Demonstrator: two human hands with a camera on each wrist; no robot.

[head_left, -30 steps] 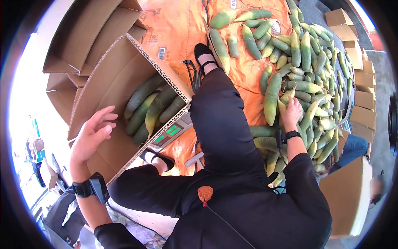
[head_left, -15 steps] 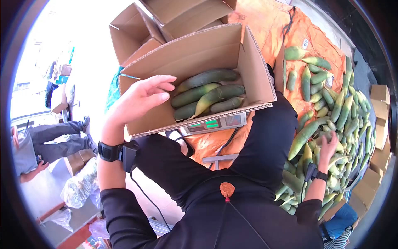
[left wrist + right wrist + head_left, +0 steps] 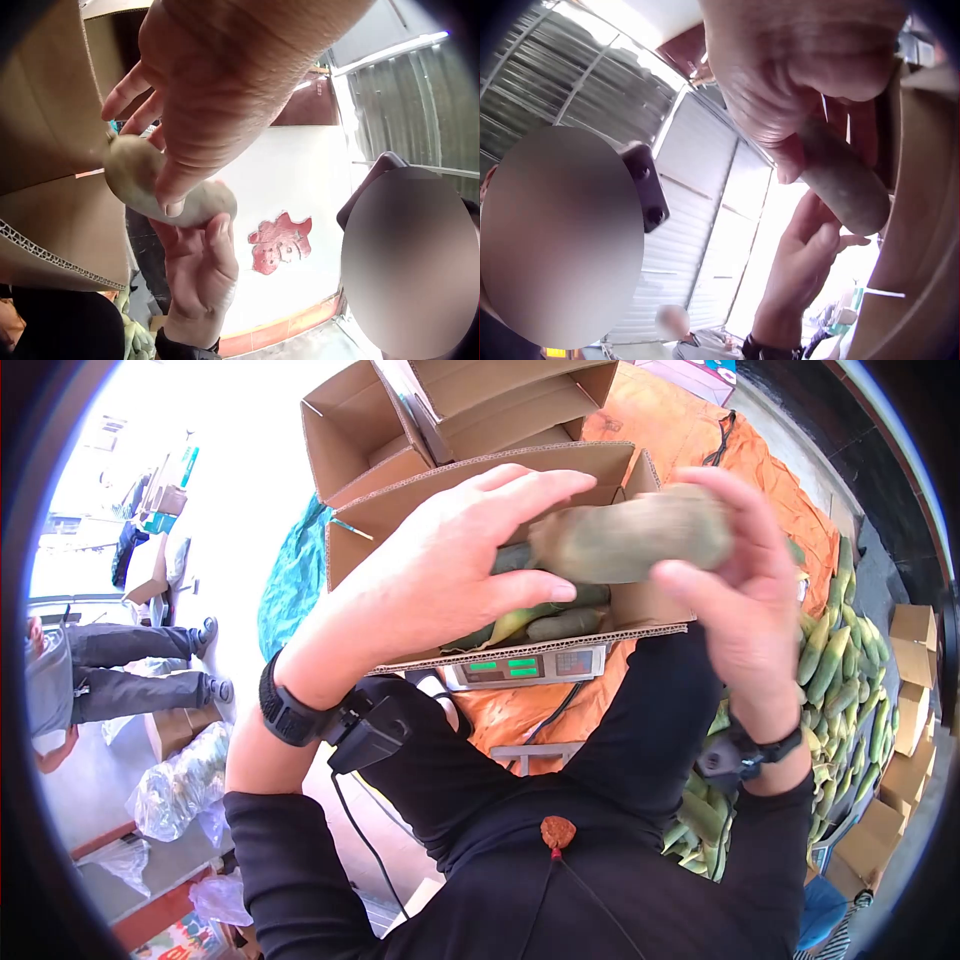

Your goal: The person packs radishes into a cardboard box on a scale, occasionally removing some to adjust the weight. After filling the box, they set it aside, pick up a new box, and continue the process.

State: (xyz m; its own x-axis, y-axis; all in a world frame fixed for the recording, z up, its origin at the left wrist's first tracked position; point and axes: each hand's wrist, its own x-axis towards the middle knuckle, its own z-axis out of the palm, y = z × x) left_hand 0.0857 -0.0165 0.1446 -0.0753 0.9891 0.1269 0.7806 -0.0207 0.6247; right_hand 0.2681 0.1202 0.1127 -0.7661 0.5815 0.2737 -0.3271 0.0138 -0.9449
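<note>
A blurred green-white radish (image 3: pixel 632 542) is held over the cardboard box (image 3: pixel 645 605) by my right hand (image 3: pixel 748 595), its thumb below and fingers around the far side. At the radish's other end, my left hand (image 3: pixel 440 565) has its fingers and thumb spread apart. In the left wrist view, the left thumb overlaps the radish (image 3: pixel 206 204), while the right hand (image 3: pixel 196 274) supports it from beneath. The right wrist view shows the radish (image 3: pixel 847 187) beside the spread left hand (image 3: pixel 791 274). Several green radishes (image 3: pixel 565 623) lie inside the box.
The box stands on a scale (image 3: pixel 525 669) with green digits. Other cardboard boxes (image 3: pixel 360 435) are behind it. A large radish pile (image 3: pixel 850 680) covers the right side. A person (image 3: pixel 110 670) is at the far left; another person holds a phone (image 3: pixel 646 187) nearby.
My right hand has come from the pile to above the box with a radish in its grip. My left hand has moved right, over the box. The head view has shifted.
</note>
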